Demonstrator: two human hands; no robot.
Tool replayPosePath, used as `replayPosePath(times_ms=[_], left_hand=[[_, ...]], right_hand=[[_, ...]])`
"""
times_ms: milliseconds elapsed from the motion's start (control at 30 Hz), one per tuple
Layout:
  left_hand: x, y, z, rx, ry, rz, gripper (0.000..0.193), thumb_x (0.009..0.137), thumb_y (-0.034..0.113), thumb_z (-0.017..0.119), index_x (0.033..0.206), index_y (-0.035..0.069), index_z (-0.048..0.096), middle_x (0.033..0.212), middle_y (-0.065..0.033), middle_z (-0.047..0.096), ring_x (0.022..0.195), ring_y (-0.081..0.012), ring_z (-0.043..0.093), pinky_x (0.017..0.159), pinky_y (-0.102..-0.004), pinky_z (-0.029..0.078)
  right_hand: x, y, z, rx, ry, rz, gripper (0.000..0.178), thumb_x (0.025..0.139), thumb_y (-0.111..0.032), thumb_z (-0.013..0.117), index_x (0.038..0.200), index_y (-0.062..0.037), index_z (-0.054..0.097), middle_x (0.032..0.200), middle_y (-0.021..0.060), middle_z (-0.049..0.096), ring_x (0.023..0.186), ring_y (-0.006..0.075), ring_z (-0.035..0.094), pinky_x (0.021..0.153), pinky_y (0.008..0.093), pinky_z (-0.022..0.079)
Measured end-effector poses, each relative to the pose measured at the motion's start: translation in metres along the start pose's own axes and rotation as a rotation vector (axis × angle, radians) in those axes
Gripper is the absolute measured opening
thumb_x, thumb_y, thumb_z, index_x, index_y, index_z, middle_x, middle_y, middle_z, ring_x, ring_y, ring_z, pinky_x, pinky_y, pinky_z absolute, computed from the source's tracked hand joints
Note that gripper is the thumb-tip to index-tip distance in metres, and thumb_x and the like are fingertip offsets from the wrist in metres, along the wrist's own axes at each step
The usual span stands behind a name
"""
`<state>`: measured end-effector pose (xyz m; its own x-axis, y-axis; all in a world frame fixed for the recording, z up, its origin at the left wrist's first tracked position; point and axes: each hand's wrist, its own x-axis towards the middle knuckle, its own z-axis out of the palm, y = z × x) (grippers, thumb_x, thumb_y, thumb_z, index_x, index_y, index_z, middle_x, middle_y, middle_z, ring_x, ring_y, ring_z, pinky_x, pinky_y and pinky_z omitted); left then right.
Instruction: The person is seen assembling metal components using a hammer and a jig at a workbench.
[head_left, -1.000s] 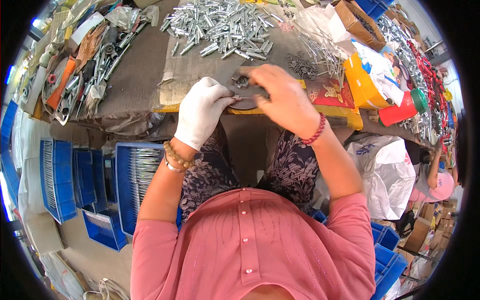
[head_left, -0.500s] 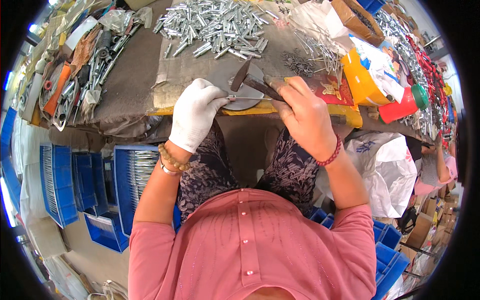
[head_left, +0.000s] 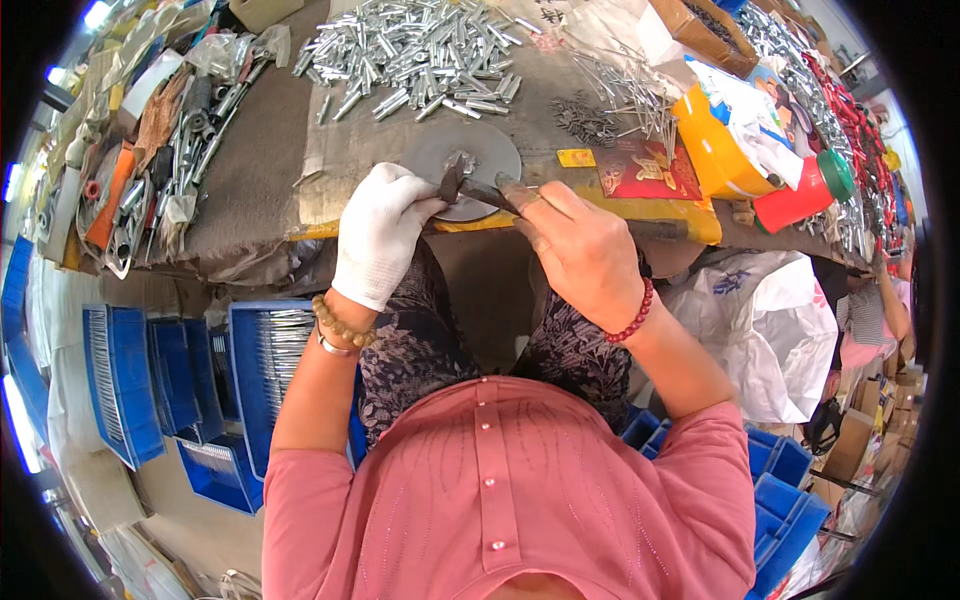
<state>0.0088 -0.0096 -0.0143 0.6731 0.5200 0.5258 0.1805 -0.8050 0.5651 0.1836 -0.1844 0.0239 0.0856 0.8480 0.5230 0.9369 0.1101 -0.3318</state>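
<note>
In a white knit glove, my left hand (head_left: 375, 235) is closed in a pinch at the near edge of a round grey metal disc (head_left: 490, 150). A thin metal rod showed at these fingertips a moment ago; the hammer and fingers now mostly hide it. My bare right hand (head_left: 585, 245) is wrapped round the dark handle of a small hammer (head_left: 485, 192). The hammer's head is low over the disc, right beside the gloved fingertips; whether it touches the piece I cannot tell.
Behind the disc lies a heap of silvery metal sleeves (head_left: 420, 55). Thin rods (head_left: 630, 85) and small dark pins (head_left: 585, 120) lie to its right, near a red packet (head_left: 650, 170), yellow box (head_left: 715, 145) and red jar (head_left: 795, 205). Tools (head_left: 190, 130) crowd the left; blue bins (head_left: 120, 385) stand below.
The hammer head has dropped from above the disc to beside my left fingertips. My right hand has shifted slightly left, uncovering a small yellow card. My left hand keeps its pinch.
</note>
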Motion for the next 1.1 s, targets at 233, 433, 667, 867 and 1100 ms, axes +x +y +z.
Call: replayPosePath(times_ms=[233,433,667,867,1100], left_hand=[[0.000,0.000,-0.001,-0.022,-0.005,-0.015,0.009,0.082,0.006,0.077,0.091,0.005,0.075,0.087,-0.0109,0.063,0.087,-0.0307,0.064,0.078,-0.0380,0.052],[-0.002,-0.002,-0.006,-0.035,-0.054,-0.034,0.007,0.085,0.011,0.076,0.091,0.007,0.076,0.090,-0.0099,0.063,0.090,-0.0299,0.064,0.080,-0.0385,0.051],[-0.008,-0.005,-0.004,-0.018,-0.001,-0.028,0.008,0.083,0.014,0.078,0.089,0.008,0.077,0.090,-0.0088,0.063,0.091,-0.0305,0.062,0.082,-0.0402,0.050],[-0.016,0.004,-0.005,0.060,-0.011,-0.029,0.018,0.084,0.006,0.076,0.101,0.004,0.077,0.098,-0.0115,0.066,0.098,-0.0302,0.063,0.088,-0.0384,0.051],[-0.051,0.033,0.015,-0.569,0.110,-0.645,0.048,0.102,0.007,0.057,0.149,0.001,0.050,0.103,-0.0057,0.073,0.074,-0.0050,0.057,0.065,-0.0202,0.049]], right_hand=[[0.007,0.000,-0.012,0.151,0.159,0.107,0.038,0.087,0.000,0.071,0.124,-0.0036,0.066,0.099,0.0157,0.061,0.085,0.0382,0.065,0.070,0.0438,0.053],[0.027,0.039,0.004,0.249,-0.027,0.191,0.031,0.088,-0.007,0.071,0.119,-0.0048,0.067,0.101,0.0187,0.065,0.092,0.0416,0.065,0.078,0.0471,0.053],[0.022,0.015,0.013,-0.120,0.047,-0.084,0.012,0.084,-0.013,0.074,0.093,-0.0089,0.067,0.088,0.0106,0.061,0.085,0.0344,0.065,0.073,0.0472,0.052],[0.001,-0.011,0.018,0.239,-0.218,0.287,0.015,0.084,-0.013,0.073,0.092,-0.0030,0.064,0.079,0.0166,0.066,0.077,0.0387,0.067,0.067,0.0466,0.052],[-0.015,-0.015,0.035,0.775,-0.388,0.666,0.015,0.089,-0.010,0.071,0.093,0.0009,0.062,0.062,0.0090,0.053,0.058,0.0141,0.045,0.056,0.0340,0.041]])
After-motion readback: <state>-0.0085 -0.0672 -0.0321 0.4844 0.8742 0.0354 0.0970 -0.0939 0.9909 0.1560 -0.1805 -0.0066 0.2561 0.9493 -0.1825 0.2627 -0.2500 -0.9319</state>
